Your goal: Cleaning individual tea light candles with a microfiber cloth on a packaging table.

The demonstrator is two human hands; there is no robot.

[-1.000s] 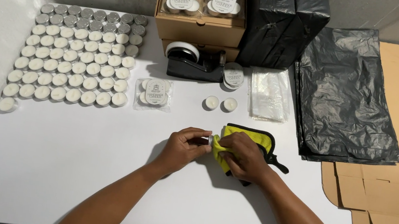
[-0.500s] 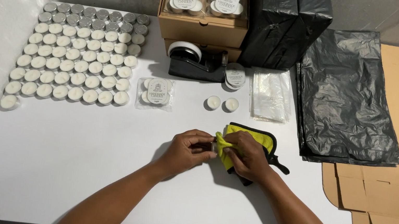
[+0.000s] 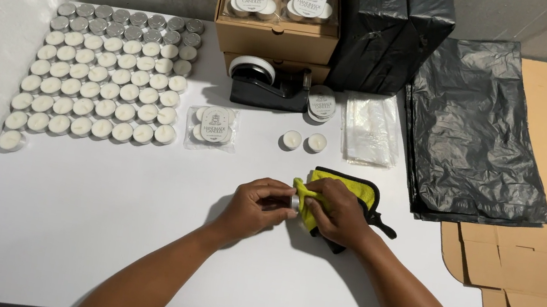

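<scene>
My left hand [image 3: 257,205] pinches a small tealight candle in a metal cup [image 3: 294,201] at the middle of the white table. My right hand [image 3: 339,212] grips a yellow cloth with black trim [image 3: 348,188] and presses a fold of it against the candle. The rest of the cloth lies on the table under and behind that hand. Two loose tealights [image 3: 303,141] stand just beyond the cloth.
Several rows of tealights [image 3: 104,85] fill the left. A clear packet of candles [image 3: 212,127], a black tape dispenser [image 3: 268,86], a cardboard box [image 3: 279,10], clear bags [image 3: 370,127], black plastic bags [image 3: 481,130] and flat cardboard [image 3: 544,273] lie around.
Both hands stay at the same spot. The fingers have shifted slightly as the cloth rubs the candle.
</scene>
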